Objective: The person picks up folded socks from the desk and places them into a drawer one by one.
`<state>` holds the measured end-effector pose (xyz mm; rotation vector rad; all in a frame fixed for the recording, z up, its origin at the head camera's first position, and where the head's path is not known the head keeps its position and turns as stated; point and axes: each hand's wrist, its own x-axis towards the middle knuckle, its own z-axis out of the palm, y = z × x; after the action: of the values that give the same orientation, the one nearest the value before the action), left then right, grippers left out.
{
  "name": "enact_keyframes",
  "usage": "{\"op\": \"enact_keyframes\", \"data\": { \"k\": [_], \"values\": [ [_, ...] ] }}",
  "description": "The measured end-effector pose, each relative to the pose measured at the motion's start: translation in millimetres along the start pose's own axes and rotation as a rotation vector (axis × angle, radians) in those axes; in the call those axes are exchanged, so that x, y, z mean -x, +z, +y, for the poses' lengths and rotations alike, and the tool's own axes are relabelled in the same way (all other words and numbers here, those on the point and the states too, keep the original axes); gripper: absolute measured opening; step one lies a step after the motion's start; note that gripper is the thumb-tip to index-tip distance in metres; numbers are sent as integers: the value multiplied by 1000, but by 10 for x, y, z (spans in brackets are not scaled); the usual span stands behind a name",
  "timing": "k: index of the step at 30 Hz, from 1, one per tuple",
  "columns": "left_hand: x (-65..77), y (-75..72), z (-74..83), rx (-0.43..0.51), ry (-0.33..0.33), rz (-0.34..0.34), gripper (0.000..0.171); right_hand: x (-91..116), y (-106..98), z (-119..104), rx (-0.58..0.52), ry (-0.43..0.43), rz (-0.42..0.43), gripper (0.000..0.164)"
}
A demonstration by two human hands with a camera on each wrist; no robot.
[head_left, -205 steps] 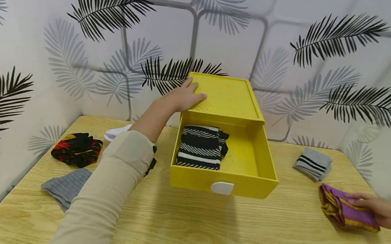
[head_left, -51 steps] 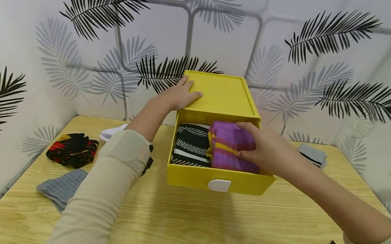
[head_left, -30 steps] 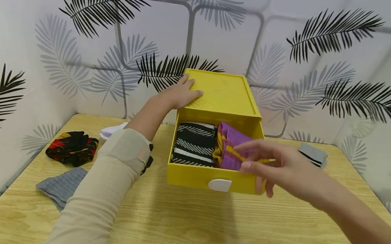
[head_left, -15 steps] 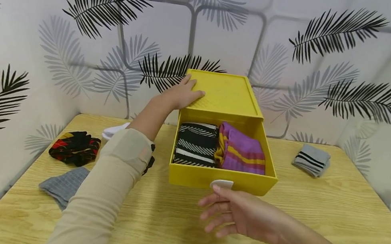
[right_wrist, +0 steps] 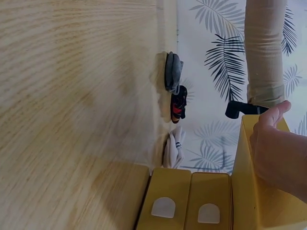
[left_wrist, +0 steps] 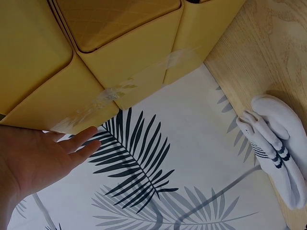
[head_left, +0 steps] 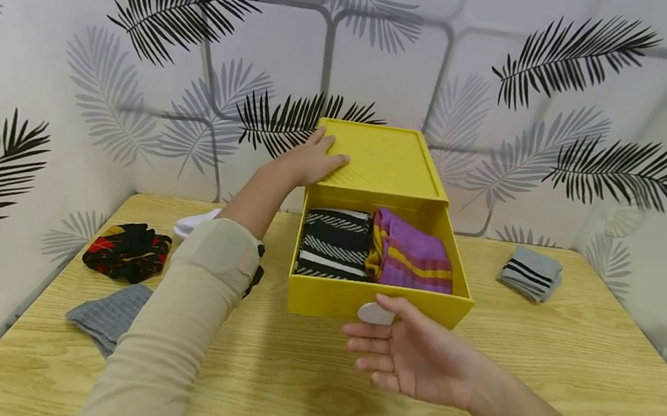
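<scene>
A yellow drawer unit [head_left: 385, 159] stands at the middle of the table with its top drawer [head_left: 323, 299] pulled out. Folded black-and-white patterned socks [head_left: 335, 244] lie in the drawer's left half, purple-and-yellow striped socks [head_left: 420, 259] in its right. My left hand [head_left: 312, 162] rests on the unit's top at the left edge, fingers straight; the left wrist view shows the hand [left_wrist: 36, 155] beside the yellow side wall. My right hand [head_left: 427, 363] is at the drawer front, thumb beside the white handle [head_left: 373, 313], its relaxed fingers lower down, holding nothing.
On the table's left lie red-and-black argyle socks [head_left: 127, 253], grey socks [head_left: 111, 313] and white socks [head_left: 191, 223], partly behind my left sleeve. Grey socks with black stripes [head_left: 531, 275] lie at the right. Two lower drawer fronts [right_wrist: 165, 191] show in the right wrist view.
My right hand has carried the purple socks from the table's right into the drawer, let go, and moved down to the drawer front. The left hand stays on top.
</scene>
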<state>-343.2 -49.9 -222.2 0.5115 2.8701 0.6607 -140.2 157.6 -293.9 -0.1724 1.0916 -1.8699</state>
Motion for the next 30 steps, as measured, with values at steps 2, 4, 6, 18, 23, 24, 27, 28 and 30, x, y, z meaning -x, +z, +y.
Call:
{"op": "enact_keyframes", "data": {
  "k": [2,4,6,18,23,24,27,28,30],
  "values": [
    [-3,0,0,-2,3,5,68,1,-4,-30,1,-7,0,51],
    [-6,-2,1,-11,2,11,68,-5,-14,-67,-1,-16,2,51],
    [-6,-8,1,-16,-1,16,68,-20,-27,-108,-2,-22,7,51],
    [-8,18,-9,1,-8,7,68,-176,-146,-305,-29,-32,73,52],
    [-14,25,-12,-2,-7,17,67,-245,-191,-386,-50,-53,90,51],
    [-13,24,-11,-3,-7,18,67,-259,-199,-401,-55,-55,96,51],
    [-9,22,-8,-5,-10,19,67,-301,-227,-449,-73,-58,111,51],
    [-7,21,-7,-6,-12,18,67,-317,-238,-464,-79,-58,113,51],
    [-3,19,-3,-5,-14,16,67,-347,-261,-496,-90,-59,119,51]
  ]
}}
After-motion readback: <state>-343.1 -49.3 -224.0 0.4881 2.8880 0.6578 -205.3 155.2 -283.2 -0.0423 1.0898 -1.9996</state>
